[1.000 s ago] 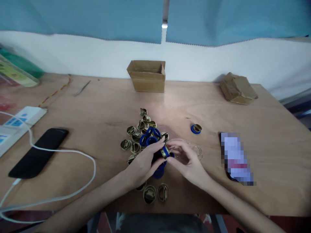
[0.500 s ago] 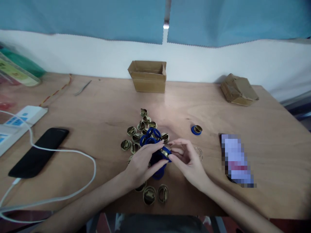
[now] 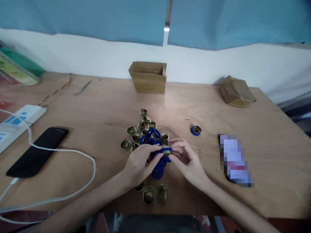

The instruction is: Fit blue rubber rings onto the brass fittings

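Well left of the open box (image 3: pixel 148 84), a black phone (image 3: pixel 37 155) lies under a white cable (image 3: pixel 65 150). In front of the box – a broad strip of worktop (image 3: pixel 109 106) between – brass pieces (image 3: pixel 131 130) and blue rings (image 3: pixel 157 174) spread toward the near edge. Over them, left hand (image 3: pixel 138 163) and right hand (image 3: pixel 190 163) together pinch one blue-banded brass piece (image 3: pixel 166 149). Right of the box, nearer the front, another ringed piece (image 3: pixel 195 130) sits apart, with room around it.
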Demonstrator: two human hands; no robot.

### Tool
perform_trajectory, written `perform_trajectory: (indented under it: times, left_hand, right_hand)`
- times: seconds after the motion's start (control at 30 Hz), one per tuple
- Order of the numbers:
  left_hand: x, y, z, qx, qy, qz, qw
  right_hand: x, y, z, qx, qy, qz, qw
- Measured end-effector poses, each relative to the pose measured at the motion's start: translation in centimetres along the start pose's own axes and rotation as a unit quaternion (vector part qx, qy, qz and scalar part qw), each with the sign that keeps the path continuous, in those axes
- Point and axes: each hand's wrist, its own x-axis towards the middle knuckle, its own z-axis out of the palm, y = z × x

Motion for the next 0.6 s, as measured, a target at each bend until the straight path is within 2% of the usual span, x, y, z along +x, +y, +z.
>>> perform_trajectory:
  times: [0.13, 0.3, 0.47, 0.6]
  left_hand:
    - [0.0, 0.0, 0.1, -0.006, 0.002, -0.004, 1.0]
    - [-0.1, -0.1, 0.1, -0.017, -0.01, -0.007, 1.0]
    - [-0.1, -0.3, 0.2, -0.027, -0.027, -0.021, 0.999]
    - [-0.1, -0.3, 0.2, -0.04, -0.034, -0.018, 0.998]
  right_hand:
    - [0.1, 0.3, -0.2, -0.018, -0.004, -0.013, 1.0]
    - [0.1, 0.1, -0.6, -0.119, -0.013, -0.018, 0.993]
    - [-0.1, -0.2, -0.6, -0.168, -0.035, -0.018, 0.985]
    - [-0.2, -0.7, -0.6, -0.23, -0.047, -0.048, 0.971]
